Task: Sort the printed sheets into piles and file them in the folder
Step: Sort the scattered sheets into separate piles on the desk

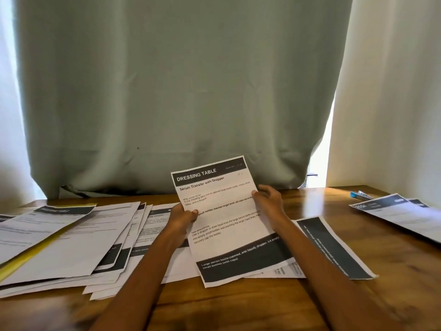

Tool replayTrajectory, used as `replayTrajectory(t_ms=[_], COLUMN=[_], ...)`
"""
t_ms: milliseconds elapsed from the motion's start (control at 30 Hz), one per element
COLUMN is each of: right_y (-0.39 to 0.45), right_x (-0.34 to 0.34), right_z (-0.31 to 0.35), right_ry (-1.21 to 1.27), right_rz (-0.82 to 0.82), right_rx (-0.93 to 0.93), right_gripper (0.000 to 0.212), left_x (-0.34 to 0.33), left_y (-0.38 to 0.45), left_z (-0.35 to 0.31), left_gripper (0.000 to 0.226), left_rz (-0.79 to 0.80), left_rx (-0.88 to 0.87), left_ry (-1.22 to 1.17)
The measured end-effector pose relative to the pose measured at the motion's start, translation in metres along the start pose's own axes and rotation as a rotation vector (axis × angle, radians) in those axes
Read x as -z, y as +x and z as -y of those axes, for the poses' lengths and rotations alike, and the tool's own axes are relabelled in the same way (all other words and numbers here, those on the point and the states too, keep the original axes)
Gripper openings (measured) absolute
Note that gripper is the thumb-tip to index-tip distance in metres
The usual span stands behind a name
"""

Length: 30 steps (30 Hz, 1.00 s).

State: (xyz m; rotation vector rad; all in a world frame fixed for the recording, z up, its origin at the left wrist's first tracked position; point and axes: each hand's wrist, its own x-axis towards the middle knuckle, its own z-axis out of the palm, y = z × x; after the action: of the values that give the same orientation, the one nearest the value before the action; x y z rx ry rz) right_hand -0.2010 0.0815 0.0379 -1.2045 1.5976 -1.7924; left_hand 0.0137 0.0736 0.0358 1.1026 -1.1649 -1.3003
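Curtains (181,91) hang behind a wooden tabletop (238,304) strewn with printed paper; one sheet (229,225) is held up over it between the two hands, tilted so that its print can be read. The left hand (182,217) pinches the sheet's left edge, thumb on the face and fingers behind; the right hand (268,201) is laid at the right edge with the thumb on the paper and the fingers loosely curled beside it, so whether those fingers truly grip cannot be told.

The step in hand is judged to be reading the heading so that the right pile can be chosen; it is best done by checking the title bar only, keeping the sheet flat between both edges so that it is not creased, then laying it square on the matching pile.

The sheet is white with a dark band at top reading "DRESSING TABLE", the line "Serum Transfer with Dropper" beneath, short blocks of text, and a dark band at the bottom; a small handwritten mark sits near its top right corner. A loose heap (71,242) lies left of the hands, with a yellow folder edge (35,249) seen among it; more sheets (403,213) lie well to the right.
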Motion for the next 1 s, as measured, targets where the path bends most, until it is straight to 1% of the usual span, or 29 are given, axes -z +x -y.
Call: replayTrajectory(t_ms=[33, 100, 200, 400, 533, 633, 667, 733, 800, 833, 900, 1000], right_y=[0.001, 0.003, 0.004, 0.005, 0.006, 0.007, 0.006, 0.005, 0.002, 0.0, -0.005, -0.013], right_x=[-0.001, -0.004, -0.006, -0.005, -0.004, -0.003, -0.003, -0.003, -0.006, -0.01, -0.02, -0.045], right_z=[-0.001, -0.004, -0.007, -0.012, -0.012, -0.006, -0.003, 0.003, 0.01, 0.015, 0.026, 0.04], right_ry=[0.018, 0.001, -0.023, -0.032, 0.013, 0.116, 0.12, 0.104, 0.066, 0.055, 0.082, 0.152], right_rz=[0.014, 0.034, 0.027, 0.009, -0.048, -0.108, -0.096, 0.019, 0.161, 0.2, 0.206, 0.168], right_rx=[-0.024, -0.013, 0.022, 0.045, 0.039, 0.017, 0.015, 0.012, -0.006, 0.002, 0.037, 0.054], right_gripper=[0.026, 0.015, 0.008, 0.012, 0.014, 0.01, 0.01, 0.014, 0.026, 0.032, 0.037, 0.038], left_x=[-0.001, -0.001, 0.001, 0.003, 0.004, 0.004, 0.005, 0.011, 0.02, 0.028, 0.05, 0.098], left_y=[-0.001, -0.002, -0.001, 0.001, 0.001, 0.005, 0.006, 0.007, 0.007, 0.008, 0.009, 0.011], left_z=[0.0, 0.0, 0.0, 0.004, 0.007, 0.007, 0.005, 0.003, 0.002, 0.001, -0.005, -0.022], left_gripper=[0.035, 0.036, 0.037, 0.035, 0.029, 0.035, 0.035, 0.036, 0.037, 0.038, 0.041, 0.037], left_rz=[0.004, 0.006, -0.011, -0.003, 0.043, -0.026, -0.061, -0.12, -0.139, -0.143, -0.162, -0.213], left_rx=[-0.002, -0.002, 0.0, -0.02, -0.026, -0.109, -0.134, -0.166, -0.182, -0.184, -0.195, -0.22], left_ry=[-0.002, -0.001, 0.009, 0.043, 0.079, 0.101, 0.094, 0.072, 0.07, 0.088, 0.116, 0.087])
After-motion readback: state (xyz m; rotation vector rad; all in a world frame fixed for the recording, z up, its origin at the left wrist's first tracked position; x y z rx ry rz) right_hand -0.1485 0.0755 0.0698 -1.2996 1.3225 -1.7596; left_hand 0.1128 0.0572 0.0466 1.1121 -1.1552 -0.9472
